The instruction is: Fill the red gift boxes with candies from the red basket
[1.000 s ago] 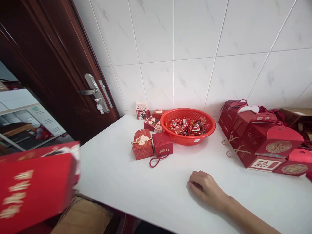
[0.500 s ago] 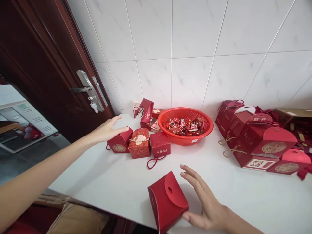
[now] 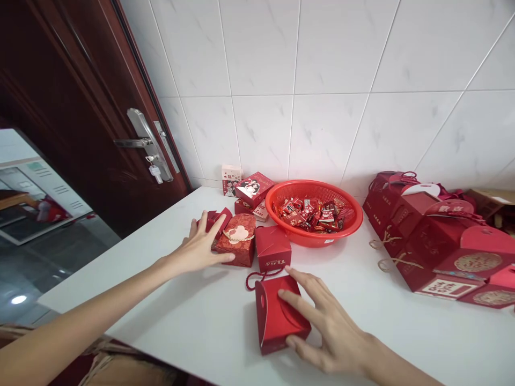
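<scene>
My right hand (image 3: pixel 332 327) is closed over a plain red gift box (image 3: pixel 277 316), with the thumb on its near side and other fingers across its top and far edge. My left hand (image 3: pixel 199 249) has its fingers spread over a dark red box (image 3: pixel 221 217), which it partly hides; its thumb is beside a patterned box (image 3: pixel 237 241) with a twine bow. Whether the left fingers touch either box I cannot tell. Right of the patterned box is another red box (image 3: pixel 273 249) with a dark red cord loop (image 3: pixel 251 281) in front.
A red plastic basket (image 3: pixel 356 217) of wrapped sweets (image 3: pixel 316 212) stands near the tiled wall. Behind the row, a couple-printed box (image 3: pixel 254 187) lies on others. Many red gift boxes (image 3: pixel 422 230) are stacked at right. A brown door (image 3: pixel 80 80) is at left.
The red box under my right hand has moved farther from me, towards the row. My left hand has come down nearer the row. The couple-printed box has gone from tilted to lying flat.
</scene>
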Available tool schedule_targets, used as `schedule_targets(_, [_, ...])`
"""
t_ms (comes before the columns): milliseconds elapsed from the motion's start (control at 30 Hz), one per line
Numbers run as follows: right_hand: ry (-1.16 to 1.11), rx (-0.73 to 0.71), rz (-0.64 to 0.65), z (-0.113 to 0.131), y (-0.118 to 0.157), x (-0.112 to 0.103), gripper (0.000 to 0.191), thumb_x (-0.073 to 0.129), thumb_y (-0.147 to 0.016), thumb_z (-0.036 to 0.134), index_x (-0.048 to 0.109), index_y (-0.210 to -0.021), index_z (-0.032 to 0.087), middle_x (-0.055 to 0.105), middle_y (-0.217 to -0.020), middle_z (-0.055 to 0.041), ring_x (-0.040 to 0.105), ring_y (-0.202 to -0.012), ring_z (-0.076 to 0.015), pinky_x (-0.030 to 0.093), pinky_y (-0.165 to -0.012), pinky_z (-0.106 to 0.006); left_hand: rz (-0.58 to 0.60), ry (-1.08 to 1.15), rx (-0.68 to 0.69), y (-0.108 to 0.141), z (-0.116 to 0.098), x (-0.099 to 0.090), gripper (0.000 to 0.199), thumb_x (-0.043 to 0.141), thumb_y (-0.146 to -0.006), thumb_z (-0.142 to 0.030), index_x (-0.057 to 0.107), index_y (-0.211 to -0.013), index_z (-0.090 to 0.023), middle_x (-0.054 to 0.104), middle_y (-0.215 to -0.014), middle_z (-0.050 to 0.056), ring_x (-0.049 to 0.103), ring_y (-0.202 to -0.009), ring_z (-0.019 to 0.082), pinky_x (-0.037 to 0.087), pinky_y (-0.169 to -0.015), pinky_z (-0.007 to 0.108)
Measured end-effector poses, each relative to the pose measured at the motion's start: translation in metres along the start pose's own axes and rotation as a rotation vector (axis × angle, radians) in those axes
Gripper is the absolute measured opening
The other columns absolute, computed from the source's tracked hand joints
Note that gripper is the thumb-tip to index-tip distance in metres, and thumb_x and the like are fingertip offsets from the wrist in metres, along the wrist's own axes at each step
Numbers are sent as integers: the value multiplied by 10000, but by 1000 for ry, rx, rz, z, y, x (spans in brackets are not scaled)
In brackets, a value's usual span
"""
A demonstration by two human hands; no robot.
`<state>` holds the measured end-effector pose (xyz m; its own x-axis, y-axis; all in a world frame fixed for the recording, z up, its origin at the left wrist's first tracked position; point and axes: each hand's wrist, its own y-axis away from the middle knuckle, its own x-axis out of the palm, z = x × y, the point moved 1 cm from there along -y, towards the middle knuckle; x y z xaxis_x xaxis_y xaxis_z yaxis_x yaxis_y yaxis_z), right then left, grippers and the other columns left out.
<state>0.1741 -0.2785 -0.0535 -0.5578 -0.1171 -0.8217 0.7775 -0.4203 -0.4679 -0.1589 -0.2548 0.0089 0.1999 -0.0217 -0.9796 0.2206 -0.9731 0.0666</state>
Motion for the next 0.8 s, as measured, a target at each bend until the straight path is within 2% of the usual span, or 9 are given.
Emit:
schedule_targets(133, [25,138,-15,-17,-9,-6,709,651,-859,423,404,-1483,195,272,-1606,-232,426,-1384,-382,452,-1054,-542,-54,2,-33,-35,-12,0,1042,664,-781,-591,127,-1614,-269,-93,-1658,240,-6,-1481,560,268,-1046,765])
schedule_targets(200, [26,190,-15,-23,-13,-11,750,667,-847,438,374,-1499,211,291,-1602,-216,390,-1410,-386,430,-1070,-564,-155,9,10,-47,-19,-4,946,659,-809,-493,211,-1600,-229,1,-1658,253,44,-1482,562,249,-1055,772])
schedule_targets(267, [0,240,-9,-26,-16,-15,794,685,-838,446,340,-1516,217,378,-1556,-206,403,-1399,-380,413,-1084,-573,-305,64,188,-49,-32,-6,731,606,-850,-404,399,-1519,-192,167,-1641,225,170,-1490,497,285,-1116,684])
schedule_targets(333, [-58,288,14,-27,-19,-19,832,707,-829,444,308,-1528,233,461,-1498,-188,455,-1355,-364,413,-1087,-562,-381,162,485,-41,-50,-6,476,518,-907,-350,590,-1348,-189,351,-1577,168,367,-1439,376,376,-1139,525])
schedule_targets(433, [-153,355,51,-28,-22,-24,890,746,-806,438,265,-1538,281,461,-1499,-155,485,-1333,-337,436,-1078,-526,-197,207,920,-20,-79,0,329,477,-958,-337,708,-1158,-215,556,-1435,106,554,-1285,260,444,-1095,400])
schedule_targets(500, [-197,373,73,-29,-23,-28,931,774,-782,450,253,-1539,299,436,-1511,-145,481,-1341,-323,453,-1071,-501,-41,144,1048,-10,-90,4,313,501,-970,-358,714,-1161,-232,647,-1341,82,592,-1236,246,434,-1096,398])
schedule_targets(567, [-214,366,89,-30,-23,-33,951,797,-757,478,273,-1532,309,448,-1485,-141,502,-1315,-316,471,-1055,-485,13,90,1041,-9,-91,7,332,498,-979,-373,696,-1209,-239,685,-1294,74,612,-1211,248,428,-1093,408])
schedule_targets(633, [-199,361,87,-32,-21,-39,954,809,-736,516,307,-1521,315,482,-1434,-138,539,-1259,-313,494,-1024,-475,-24,50,952,-15,-83,6,357,482,-980,-388,686,-1227,-231,698,-1273,81,638,-1167,251,446,-1062,408])
schedule_targets(800, [-130,365,49,-37,-19,-52,913,787,-718,609,385,-1484,315,527,-1346,-125,579,-1165,-302,531,-961,-450,-158,115,769,-23,-70,-3,380,425,-984,-411,737,-995,-195,741,-1093,88,684,-997,231,503,-941,368])
